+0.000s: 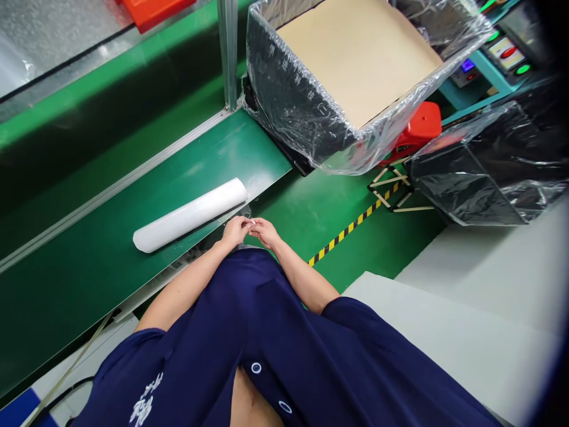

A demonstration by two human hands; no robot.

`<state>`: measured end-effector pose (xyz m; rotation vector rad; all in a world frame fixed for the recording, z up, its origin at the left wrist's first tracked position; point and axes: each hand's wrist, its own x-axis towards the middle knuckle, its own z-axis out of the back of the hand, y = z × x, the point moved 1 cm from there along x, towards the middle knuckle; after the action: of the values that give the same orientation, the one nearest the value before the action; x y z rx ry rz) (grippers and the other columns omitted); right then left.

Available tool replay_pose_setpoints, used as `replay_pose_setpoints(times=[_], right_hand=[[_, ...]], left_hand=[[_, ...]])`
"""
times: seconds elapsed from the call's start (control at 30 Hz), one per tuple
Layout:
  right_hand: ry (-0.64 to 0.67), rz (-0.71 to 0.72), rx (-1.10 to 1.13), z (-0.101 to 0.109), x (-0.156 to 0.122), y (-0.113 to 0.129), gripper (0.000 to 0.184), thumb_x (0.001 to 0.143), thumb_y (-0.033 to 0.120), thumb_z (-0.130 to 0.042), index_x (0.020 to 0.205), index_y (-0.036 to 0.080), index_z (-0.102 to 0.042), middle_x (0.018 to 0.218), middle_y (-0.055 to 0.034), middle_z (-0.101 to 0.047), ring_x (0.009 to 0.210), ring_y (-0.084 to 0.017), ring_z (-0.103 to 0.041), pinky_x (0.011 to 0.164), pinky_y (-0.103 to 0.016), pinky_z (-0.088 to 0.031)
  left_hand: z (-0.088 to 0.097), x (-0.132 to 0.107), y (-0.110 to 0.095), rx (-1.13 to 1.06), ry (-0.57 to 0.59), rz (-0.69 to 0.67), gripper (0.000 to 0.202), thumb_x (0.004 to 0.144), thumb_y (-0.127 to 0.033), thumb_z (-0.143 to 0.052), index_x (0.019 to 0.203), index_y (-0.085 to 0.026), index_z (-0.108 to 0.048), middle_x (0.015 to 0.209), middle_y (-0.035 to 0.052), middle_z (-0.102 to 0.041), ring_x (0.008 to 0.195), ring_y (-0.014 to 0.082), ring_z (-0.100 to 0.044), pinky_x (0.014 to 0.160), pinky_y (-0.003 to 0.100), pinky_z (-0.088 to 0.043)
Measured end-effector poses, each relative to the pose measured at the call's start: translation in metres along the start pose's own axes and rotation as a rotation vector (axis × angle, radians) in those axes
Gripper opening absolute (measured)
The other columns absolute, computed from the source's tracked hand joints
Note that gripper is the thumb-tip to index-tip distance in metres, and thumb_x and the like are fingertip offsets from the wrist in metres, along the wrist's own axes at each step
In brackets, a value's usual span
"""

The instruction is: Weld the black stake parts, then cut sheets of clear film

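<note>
My left hand (234,230) and my right hand (265,231) meet in front of my dark blue shirt, at the near edge of the green conveyor belt (89,261). The fingers of both hands are curled and pinched together around something small and pale that I cannot make out. A long white tube-shaped part (191,214) lies on the belt just left of my left hand, apart from it.
A black bin lined with clear plastic (293,101) holds a tan cardboard sheet beyond the belt's end. A red stool (420,126) stands behind it, and another plastic-wrapped black bin (484,172) sits to the right. Yellow-black tape (355,224) marks the green floor. A control panel (507,53) is at top right.
</note>
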<state>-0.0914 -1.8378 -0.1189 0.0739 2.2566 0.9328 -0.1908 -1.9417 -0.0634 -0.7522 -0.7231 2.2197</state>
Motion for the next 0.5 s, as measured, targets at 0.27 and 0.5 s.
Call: replay_pose_setpoints(times=[0.27,0.5], right_hand=[[0.035,-0.063,-0.020,0.0012,-0.0068,0.0085,0.022,0.063,0.011,-0.071,0.085,0.016,-0.071,0.084,-0.0046,-0.076,0.071,-0.012,-0.067,0.065,-0.023,-0.055],[0.043,-0.050,-0.054,-0.0031,-0.0059,0.0076,0.019,0.059,0.018,-0.073,0.079,0.017,-0.072,0.078,-0.0019,-0.074,0.069,-0.013,-0.065,0.064,-0.024,-0.054]], left_hand=[[-0.0009,-0.0054,0.0018,-0.089,-0.058,0.024,0.018,0.077,-0.013,-0.071,0.094,-0.018,-0.069,0.094,0.0049,-0.072,0.087,0.0183,-0.067,0.083,0.031,-0.052],[0.0027,-0.0075,-0.0022,-0.120,-0.059,0.037,0.013,0.079,-0.015,-0.069,0.091,-0.017,-0.070,0.085,0.0022,-0.071,0.078,0.0154,-0.064,0.077,0.028,-0.049]])
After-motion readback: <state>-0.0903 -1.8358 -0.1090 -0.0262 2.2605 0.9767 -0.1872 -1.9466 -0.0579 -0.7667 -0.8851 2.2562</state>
